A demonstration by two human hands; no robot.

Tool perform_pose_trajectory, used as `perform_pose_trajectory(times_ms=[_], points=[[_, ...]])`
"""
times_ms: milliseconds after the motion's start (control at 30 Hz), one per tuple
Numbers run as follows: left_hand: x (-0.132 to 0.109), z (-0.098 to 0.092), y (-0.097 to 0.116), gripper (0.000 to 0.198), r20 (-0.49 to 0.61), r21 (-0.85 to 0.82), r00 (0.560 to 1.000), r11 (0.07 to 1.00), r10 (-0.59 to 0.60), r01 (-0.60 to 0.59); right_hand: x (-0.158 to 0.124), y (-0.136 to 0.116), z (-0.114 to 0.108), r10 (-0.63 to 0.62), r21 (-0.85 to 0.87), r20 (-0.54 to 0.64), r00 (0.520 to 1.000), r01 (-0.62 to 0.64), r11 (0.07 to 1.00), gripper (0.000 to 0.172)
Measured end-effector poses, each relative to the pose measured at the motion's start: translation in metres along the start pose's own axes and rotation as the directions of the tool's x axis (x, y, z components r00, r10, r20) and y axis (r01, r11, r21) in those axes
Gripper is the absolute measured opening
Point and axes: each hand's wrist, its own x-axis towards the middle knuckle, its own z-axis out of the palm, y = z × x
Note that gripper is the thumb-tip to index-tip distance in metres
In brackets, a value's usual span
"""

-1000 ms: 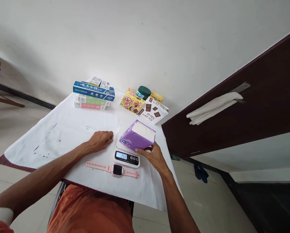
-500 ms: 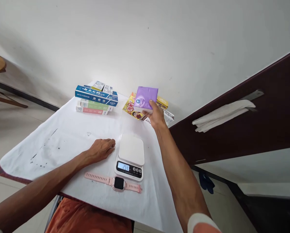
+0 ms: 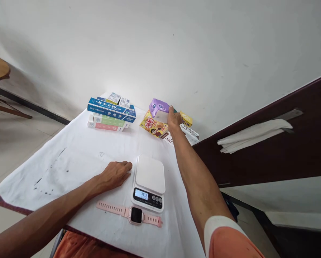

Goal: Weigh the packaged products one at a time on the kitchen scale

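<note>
At the back of the table, my right hand [image 3: 174,117] grips the right side of a purple tissue pack [image 3: 158,106]. The pack rests at a tilt over a yellow snack box [image 3: 153,124] with red lettering. Part of the pack and the fingertips are hidden behind the hand. My left hand [image 3: 117,174] lies on the white cloth with its fingers curled in and nothing visible in them. Just right of it stands a white digital scale [image 3: 150,175] with a bare platform and a lit display.
A pink-strapped smartwatch [image 3: 136,215] lies before the scale. Back left, a blue toothpaste box [image 3: 110,110] tops stacked green and pink boxes [image 3: 106,123]. White lettered boxes [image 3: 190,134] and a yellow box [image 3: 186,119] sit back right. A white cloth [image 3: 254,135] hangs on the dark panel.
My right hand has lowered the purple pack toward the yellow snack box, and the pack now tilts flatter. The scale's digits have changed. My left hand stays beside the scale.
</note>
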Motion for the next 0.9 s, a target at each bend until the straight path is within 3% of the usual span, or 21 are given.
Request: perform_pose_trajectory(times_ms=[67, 133, 267, 367, 433, 500, 567, 667, 733, 833, 900], points=[[0.000, -0.001, 0.001, 0.008, 0.001, 0.004, 1.000, 1.000, -0.005, 0.005, -0.007, -0.002, -0.002, 0.031, -0.050, -0.092, 0.995, -0.036, 0.998, 0.043], [-0.001, -0.002, 0.002, 0.007, 0.006, 0.009, 1.000, 1.000, -0.009, 0.009, -0.018, -0.006, -0.003, -0.016, -0.064, -0.157, 0.987, 0.006, 0.998, 0.039], [-0.003, -0.005, 0.003, 0.007, 0.005, 0.001, 1.000, 1.000, -0.001, 0.001, -0.051, -0.023, 0.000, -0.329, -0.081, -0.175, 0.928, 0.319, 0.944, 0.043], [-0.004, -0.006, 0.003, 0.009, -0.002, 0.017, 1.000, 1.000, 0.006, -0.006, -0.087, -0.042, 0.015, -0.532, 0.037, 0.022, 0.847, 0.531, 0.847, 0.044], [-0.005, -0.005, 0.003, 0.009, -0.007, 0.038, 1.000, 0.999, 0.003, -0.003, -0.112, -0.053, 0.031, -0.618, 0.146, 0.257, 0.743, 0.602, 0.785, 0.042], [-0.005, -0.005, 0.004, 0.009, -0.018, 0.049, 1.000, 0.999, 0.000, 0.001, -0.133, -0.063, 0.048, -0.614, 0.174, 0.422, 0.667, 0.605, 0.777, 0.046], [-0.006, -0.004, 0.004, 0.008, -0.026, 0.046, 1.000, 0.999, 0.003, -0.002, -0.143, -0.071, 0.063, -0.581, 0.130, 0.431, 0.690, 0.589, 0.797, 0.051], [-0.006, -0.005, 0.005, 0.006, -0.019, 0.039, 1.000, 0.999, 0.011, -0.010, -0.137, -0.086, 0.075, -0.577, 0.069, 0.327, 0.749, 0.590, 0.805, 0.051], [-0.005, -0.006, 0.006, 0.005, -0.013, 0.038, 1.000, 0.999, 0.000, 0.001, -0.126, -0.098, 0.081, -0.583, 0.049, 0.351, 0.733, 0.607, 0.793, 0.055], [-0.005, -0.008, 0.006, 0.006, -0.011, 0.038, 1.000, 0.999, -0.012, 0.012, -0.114, -0.116, 0.092, -0.529, -0.011, 0.503, 0.683, 0.617, 0.787, 0.064], [-0.005, -0.009, 0.006, 0.007, -0.005, 0.040, 1.000, 0.999, -0.004, 0.004, -0.112, -0.122, 0.100, -0.502, -0.069, 0.561, 0.658, 0.641, 0.764, 0.059]])
